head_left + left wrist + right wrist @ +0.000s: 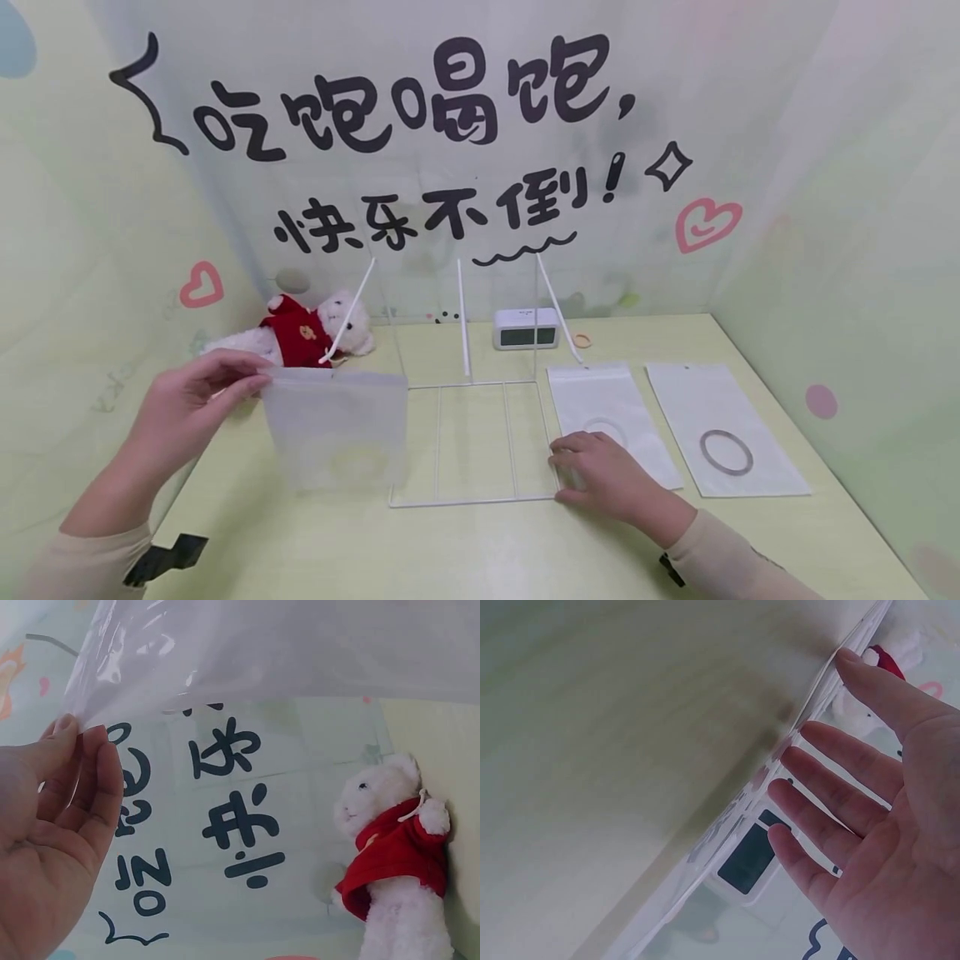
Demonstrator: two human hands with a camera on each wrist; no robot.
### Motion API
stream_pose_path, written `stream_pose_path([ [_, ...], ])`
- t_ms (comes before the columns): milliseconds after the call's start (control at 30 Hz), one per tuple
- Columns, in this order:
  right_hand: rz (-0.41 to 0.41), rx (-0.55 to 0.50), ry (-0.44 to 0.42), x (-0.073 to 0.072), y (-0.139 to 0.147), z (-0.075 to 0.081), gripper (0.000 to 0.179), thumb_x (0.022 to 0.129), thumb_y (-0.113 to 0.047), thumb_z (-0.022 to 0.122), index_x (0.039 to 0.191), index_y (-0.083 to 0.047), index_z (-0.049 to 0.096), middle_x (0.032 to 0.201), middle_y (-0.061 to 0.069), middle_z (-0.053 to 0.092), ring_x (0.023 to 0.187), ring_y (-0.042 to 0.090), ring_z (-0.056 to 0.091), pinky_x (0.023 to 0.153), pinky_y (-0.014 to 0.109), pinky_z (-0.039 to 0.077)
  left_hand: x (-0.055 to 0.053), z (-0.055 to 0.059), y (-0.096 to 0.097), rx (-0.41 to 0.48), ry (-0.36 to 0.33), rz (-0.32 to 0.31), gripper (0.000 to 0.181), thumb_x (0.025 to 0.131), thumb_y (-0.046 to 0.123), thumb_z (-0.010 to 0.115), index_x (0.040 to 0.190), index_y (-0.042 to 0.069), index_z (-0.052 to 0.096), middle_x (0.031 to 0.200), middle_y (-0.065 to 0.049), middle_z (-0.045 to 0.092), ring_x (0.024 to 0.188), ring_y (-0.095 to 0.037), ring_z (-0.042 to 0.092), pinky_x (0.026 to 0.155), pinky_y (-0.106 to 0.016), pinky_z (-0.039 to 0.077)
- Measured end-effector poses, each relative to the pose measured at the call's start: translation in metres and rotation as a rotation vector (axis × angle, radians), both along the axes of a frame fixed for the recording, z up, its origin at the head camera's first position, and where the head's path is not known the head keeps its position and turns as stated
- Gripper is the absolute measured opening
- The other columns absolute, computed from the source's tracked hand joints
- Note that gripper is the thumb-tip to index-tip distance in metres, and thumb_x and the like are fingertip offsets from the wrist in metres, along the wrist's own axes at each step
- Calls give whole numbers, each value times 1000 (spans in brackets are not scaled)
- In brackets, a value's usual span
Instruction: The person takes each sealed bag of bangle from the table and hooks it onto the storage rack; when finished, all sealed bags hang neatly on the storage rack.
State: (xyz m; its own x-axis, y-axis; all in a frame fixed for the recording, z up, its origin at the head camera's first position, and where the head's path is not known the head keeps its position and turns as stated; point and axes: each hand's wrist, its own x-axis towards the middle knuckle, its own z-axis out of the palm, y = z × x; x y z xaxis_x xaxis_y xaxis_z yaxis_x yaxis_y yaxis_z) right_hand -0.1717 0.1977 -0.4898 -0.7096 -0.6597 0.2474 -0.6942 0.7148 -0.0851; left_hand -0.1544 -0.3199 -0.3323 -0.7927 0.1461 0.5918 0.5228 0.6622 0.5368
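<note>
My left hand (183, 408) pinches the top left corner of a frosted plastic bag (333, 421) between thumb and fingers. The bag hangs over the left part of the table, with a faint yellowish ring (360, 458) showing through it. In the left wrist view, the bag's glossy sheet stretches away from the pinching fingers (105, 776). My right hand (603, 475) is at the right side of a white wire display rack (474, 502), fingertips at its base edge and overlapping a white bag (592, 387) there. In the right wrist view its fingers (840, 784) are extended and spread.
Another white bag (731, 396) with a grey ring lies at the far right. Three white prongs (462, 321) of the rack point forward. Behind stand a digital clock (525, 327) and an orange ring (582, 341). A white plush bear (300, 329) in red lies at back left.
</note>
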Motion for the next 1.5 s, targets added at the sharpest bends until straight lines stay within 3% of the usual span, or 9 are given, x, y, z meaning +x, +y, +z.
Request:
stream_pose_path([
  [167, -12, 13, -15, 1, 0, 1, 43, 77, -38, 88, 110, -13, 78, 123, 5, 73, 116, 25, 67, 97, 47, 55, 3, 8, 1, 7, 73, -33, 39, 76, -23, 77, 102, 5, 76, 96, 23, 72, 82, 7, 65, 71, -3, 51],
  [367, -11, 31, -20, 2, 0, 3, 41, 78, -38, 87, 110, -13, 78, 124, 5, 73, 116, 25, 67, 97, 47, 55, 8, 17, 2, 53, 113, -106, 41, 72, -32, 71, 103, -5, 74, 98, 16, 75, 87, 2, 69, 77, -6, 54],
  [567, -11, 43, -14, 2, 0, 3, 41, 78, -38, 87, 110, -14, 78, 123, 4, 73, 116, 25, 66, 97, 47, 55, 8, 23, 4, 137, 184, -154, 35, 72, -34, 68, 100, -14, 71, 96, 7, 77, 86, -1, 71, 77, -8, 55],
  [767, -12, 42, -18, 2, -1, 2, 41, 78, -39, 87, 110, -14, 78, 123, 5, 73, 117, 25, 66, 97, 47, 55, 6, 28, 7, 178, 221, -201, 29, 74, -32, 68, 100, -19, 69, 97, 5, 78, 87, -3, 73, 84, -10, 56],
  [1200, -11, 37, -17, 3, 0, 1, 39, 79, -38, 86, 109, -14, 78, 123, 5, 73, 118, 25, 66, 98, 48, 54, -10, 29, 18, 71, 285, -129, 38, 68, -32, 73, 99, -11, 75, 99, 13, 76, 90, 4, 71, 88, -8, 54],
  [1500, -4, 35, -15, 2, -1, 3, 40, 80, -37, 86, 110, -13, 77, 124, 5, 73, 118, 25, 66, 98, 48, 54, -26, 25, 20, 37, 288, -24, 39, 70, -25, 78, 101, -2, 78, 95, 18, 73, 89, 10, 68, 84, -5, 51],
])
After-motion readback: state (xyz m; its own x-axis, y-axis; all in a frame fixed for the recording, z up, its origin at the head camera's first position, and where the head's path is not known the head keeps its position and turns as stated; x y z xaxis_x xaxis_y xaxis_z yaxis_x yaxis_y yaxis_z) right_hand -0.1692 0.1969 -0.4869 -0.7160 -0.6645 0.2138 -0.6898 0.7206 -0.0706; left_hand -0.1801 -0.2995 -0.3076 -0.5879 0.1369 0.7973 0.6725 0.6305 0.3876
